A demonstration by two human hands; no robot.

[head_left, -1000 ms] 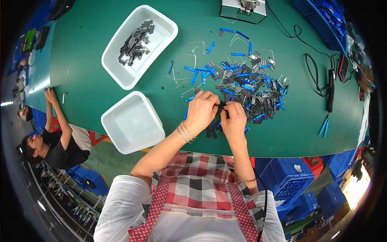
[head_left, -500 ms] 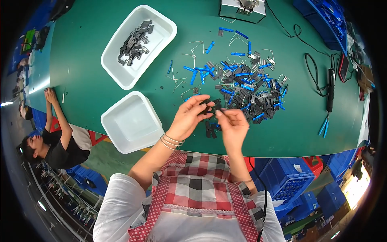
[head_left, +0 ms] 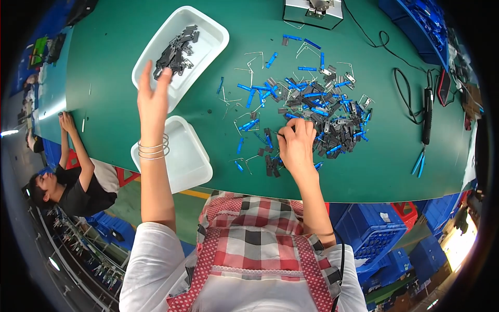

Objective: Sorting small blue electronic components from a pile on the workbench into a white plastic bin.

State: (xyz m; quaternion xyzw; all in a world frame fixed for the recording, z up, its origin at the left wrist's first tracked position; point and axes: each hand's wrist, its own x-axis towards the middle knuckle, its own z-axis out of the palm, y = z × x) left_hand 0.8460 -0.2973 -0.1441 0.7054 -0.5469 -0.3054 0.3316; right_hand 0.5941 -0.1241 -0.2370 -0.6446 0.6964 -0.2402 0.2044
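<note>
- At the far left, a co-worker in a dark T-shirt (head_left: pixel 78 195) rests both forearms at the edge of the glossy green worktop (head_left: pixel 374 179), which spreads across the frame.
- Left of centre, your left hand (head_left: pixel 153 96) reaches over the near end of the upper tray (head_left: pixel 214 41), fingers parted and gripping nothing that shows; thin, round metal bangles (head_left: pixel 153 148) circle your wrist.
- That tray is smooth white plastic, deep, with rounded corners, and holds a loose bunch of matt dark-grey pieces (head_left: pixel 176 52), short, flat and oblong.
- Just below it sits the lower tray (head_left: pixel 189 156), squarer, of the same pale plastic, partly behind your left wrist.
- In the middle, spindly bent-wire springs (head_left: pixel 251 65) with small coils lie among slim, shiny blue strips (head_left: pixel 272 60).
- Right of these, your right hand (head_left: pixel 298 143) curls down at the left edge of the heap; its fingertips are hidden, so you cannot tell whether they pinch a piece.
- The heap (head_left: pixel 340 125), right of centre, is a jumble of dark oblong pieces, blue strips and bits of bare metal.
- Further right, a tool with a long black body (head_left: pixel 427 117) and blue prongs lies beside looped black cable (head_left: pixel 399 86).
</note>
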